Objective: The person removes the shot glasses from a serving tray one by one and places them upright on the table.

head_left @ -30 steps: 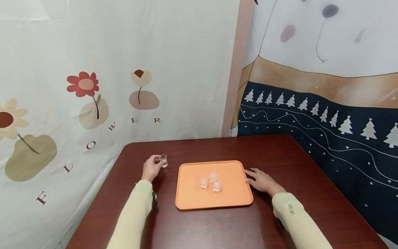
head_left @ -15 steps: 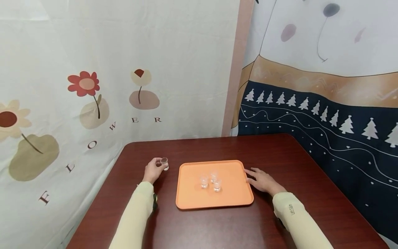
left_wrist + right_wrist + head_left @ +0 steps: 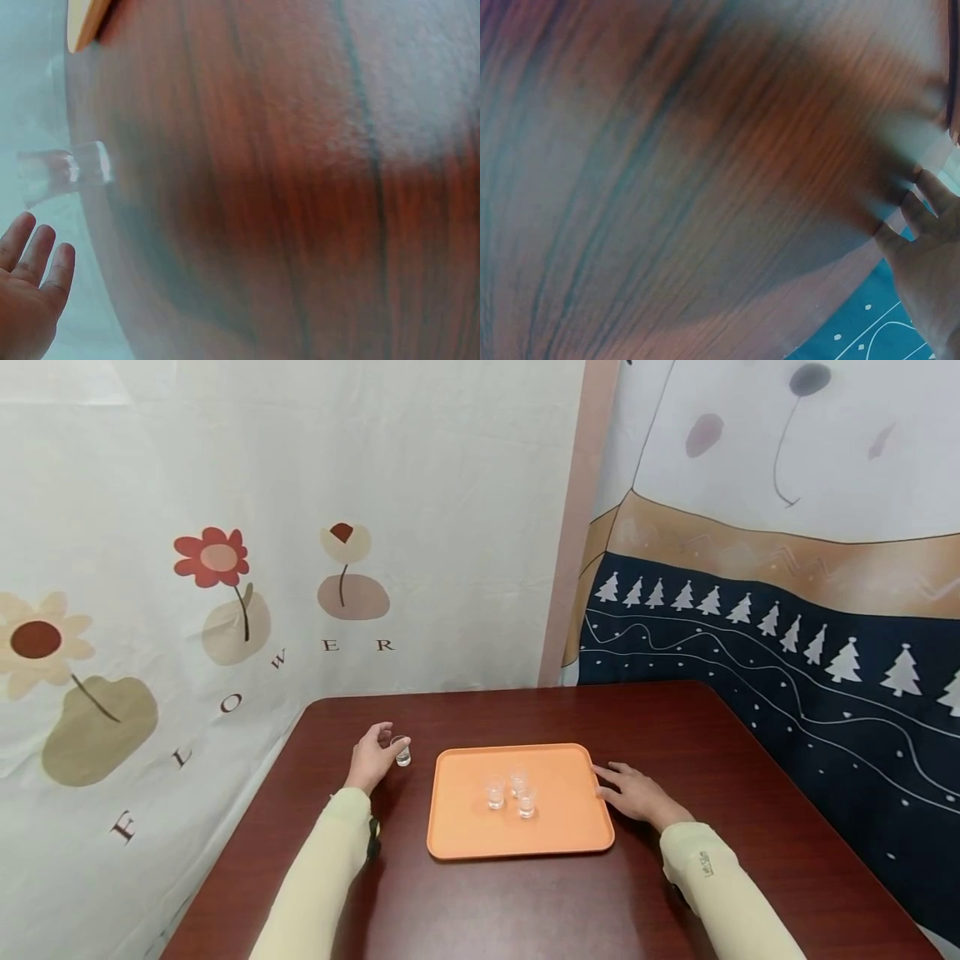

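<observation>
At the table's left stands a small clear shot glass (image 3: 403, 758), upright on the wood. My left hand (image 3: 371, 758) is beside it with fingers spread; the thumb overlaps the rim in the head view. In the left wrist view a gap shows between the straight fingers (image 3: 58, 277) and the glass (image 3: 91, 163). An orange tray (image 3: 465, 839) lies mid-table, bearing three more shot glasses, one at left (image 3: 496, 795), one at back (image 3: 519, 783) and one in front (image 3: 527, 806). My right hand (image 3: 637, 795) rests at the tray's right edge, fingers extended.
The dark red-brown wooden table (image 3: 510, 910) carries the tray and glasses. Behind and at the left hangs a white cloth (image 3: 450, 527) with flower prints. A navy cloth (image 3: 690, 652) with white trees hangs at the right.
My left hand lowers the shot glass upright onto the table, slightly to the right, then its fingers part from it. The right hand and the tray stay where they are.
</observation>
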A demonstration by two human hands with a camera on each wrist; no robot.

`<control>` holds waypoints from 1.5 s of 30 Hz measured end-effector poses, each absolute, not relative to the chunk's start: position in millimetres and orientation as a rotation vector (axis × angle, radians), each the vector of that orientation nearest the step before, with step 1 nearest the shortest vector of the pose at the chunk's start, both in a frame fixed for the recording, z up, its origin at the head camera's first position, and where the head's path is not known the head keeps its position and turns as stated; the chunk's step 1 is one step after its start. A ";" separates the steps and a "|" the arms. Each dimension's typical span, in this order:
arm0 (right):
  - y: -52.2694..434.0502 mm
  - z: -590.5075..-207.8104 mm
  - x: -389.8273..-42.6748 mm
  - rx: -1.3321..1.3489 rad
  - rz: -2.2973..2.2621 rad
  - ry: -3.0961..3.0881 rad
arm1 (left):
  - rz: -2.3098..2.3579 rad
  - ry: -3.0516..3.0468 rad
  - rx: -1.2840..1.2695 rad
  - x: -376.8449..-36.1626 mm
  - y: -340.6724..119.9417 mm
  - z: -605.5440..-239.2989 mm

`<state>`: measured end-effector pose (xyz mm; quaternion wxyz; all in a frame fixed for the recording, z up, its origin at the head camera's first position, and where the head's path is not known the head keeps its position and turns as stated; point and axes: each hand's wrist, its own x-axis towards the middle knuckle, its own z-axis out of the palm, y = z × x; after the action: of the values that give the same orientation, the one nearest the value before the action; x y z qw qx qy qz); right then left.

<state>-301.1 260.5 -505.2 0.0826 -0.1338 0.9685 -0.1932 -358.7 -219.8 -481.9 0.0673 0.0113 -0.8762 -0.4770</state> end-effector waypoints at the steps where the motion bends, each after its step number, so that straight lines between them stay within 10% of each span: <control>1: 260.7 -504.8 -300.8 -0.398 -0.574 2.893 | -1.439 -2.639 0.028 -358.3 -218.8 -479.5; 45: 259.1 -504.1 -298.5 -0.389 -0.592 2.898 | -1.542 -2.658 -0.304 -332.8 -143.9 -473.9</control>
<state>-298.5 259.1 -504.1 0.0792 -0.1298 0.9684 -0.1978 -332.8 -143.9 -473.9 0.0266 -0.0985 -0.8605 -0.4992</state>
